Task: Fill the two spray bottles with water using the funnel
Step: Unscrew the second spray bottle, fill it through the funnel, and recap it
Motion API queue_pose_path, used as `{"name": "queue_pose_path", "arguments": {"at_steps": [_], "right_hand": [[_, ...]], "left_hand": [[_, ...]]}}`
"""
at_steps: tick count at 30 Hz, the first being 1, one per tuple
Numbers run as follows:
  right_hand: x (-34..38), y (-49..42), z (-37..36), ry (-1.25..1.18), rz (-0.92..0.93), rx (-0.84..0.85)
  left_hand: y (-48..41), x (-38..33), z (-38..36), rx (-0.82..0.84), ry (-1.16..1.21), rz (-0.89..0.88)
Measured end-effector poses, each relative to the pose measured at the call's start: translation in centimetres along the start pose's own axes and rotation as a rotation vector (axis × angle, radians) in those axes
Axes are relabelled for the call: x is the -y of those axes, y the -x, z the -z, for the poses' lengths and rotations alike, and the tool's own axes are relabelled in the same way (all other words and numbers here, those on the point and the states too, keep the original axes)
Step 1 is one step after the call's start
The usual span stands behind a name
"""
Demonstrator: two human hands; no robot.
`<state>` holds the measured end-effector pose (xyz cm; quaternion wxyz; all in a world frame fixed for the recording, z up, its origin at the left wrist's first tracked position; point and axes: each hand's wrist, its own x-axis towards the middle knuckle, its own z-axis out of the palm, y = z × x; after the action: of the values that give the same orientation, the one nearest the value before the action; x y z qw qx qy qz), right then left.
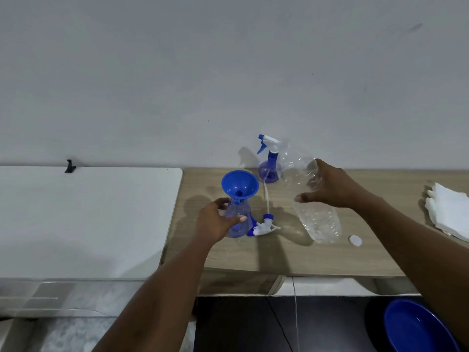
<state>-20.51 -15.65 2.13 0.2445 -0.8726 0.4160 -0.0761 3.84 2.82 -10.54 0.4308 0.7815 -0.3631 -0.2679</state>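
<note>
A blue funnel [239,184] sits in the neck of a clear blue spray bottle [238,219] on the wooden table [279,252]. My left hand [215,222] grips that bottle's body. Its spray head [264,226] with a white tube lies on the table just right of it. My right hand [330,184] holds a clear plastic water bottle [317,217] tilted, mouth up toward the back. A second blue spray bottle [269,166] stands capped against the wall.
A white cap [354,240] lies right of the water bottle. Folded white tissues [449,212] lie at the table's right edge. A white table [83,219] adjoins on the left. A blue basin [418,329] sits on the floor, lower right.
</note>
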Motion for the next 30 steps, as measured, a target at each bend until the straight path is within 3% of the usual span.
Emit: {"name": "queue_pose_path", "arguments": {"at_steps": [8, 15, 17, 19, 21, 23, 25, 28, 30], "right_hand": [[-2.8, 2.4, -4.2, -0.396, -0.188, -0.396], [-2.9, 2.9, -6.3, -0.510, -0.206, -0.438], [-2.5, 3.8, -6.9, -0.501, -0.218, -0.642], [-1.4, 5.2, -7.3, -0.431, -0.087, -0.934], [0.9, 6.2, -7.3, -0.327, 0.170, -1.053], [4.6, 6.5, -6.9, -0.246, 0.433, -0.927], [8.3, 5.8, -6.1, -0.109, 0.621, -0.616], [12.0, 3.0, -4.8, 0.310, 0.602, -0.123], [13.2, 0.8, -4.4, 0.571, 0.597, 0.021]], "left_hand": [[0.0, -0.1, 0.0, 0.010, -0.018, -0.001], [0.0, 0.1, 0.0, 0.023, -0.024, 0.004], [0.0, 0.0, 0.1, 0.026, -0.033, 0.005], [0.2, -0.3, 0.1, 0.019, -0.034, 0.006], [0.2, -0.4, 0.0, 0.017, -0.034, 0.016], [0.1, -0.5, 0.2, 0.028, -0.009, 0.037], [0.0, -0.5, 0.3, 0.061, -0.004, 0.033], [0.3, -0.6, 0.5, 0.066, -0.018, 0.018], [0.2, -0.3, 0.5, 0.065, 0.008, 0.037]]}}
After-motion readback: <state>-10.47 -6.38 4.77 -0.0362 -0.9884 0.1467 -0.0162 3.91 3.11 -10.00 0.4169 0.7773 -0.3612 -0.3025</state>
